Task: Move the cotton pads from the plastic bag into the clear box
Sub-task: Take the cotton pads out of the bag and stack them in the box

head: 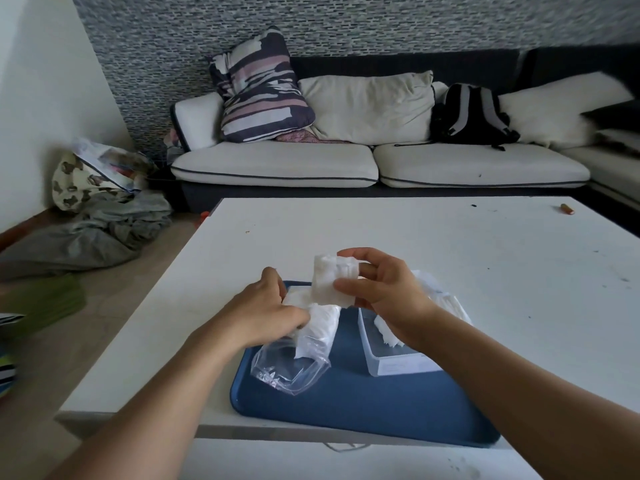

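A stack of white cotton pads [333, 280] is being held above the blue tray [363, 407] at centre frame, pinched between thumb and fingers of the right hand [384, 289]. The left hand [266, 311] is gripping the plastic bag [298, 362], where more pads are showing. The transfer step appears to be under way; the next move is calling for a carry rightward into the clear box [394, 358], already holding some pads, on the desk [433, 237].
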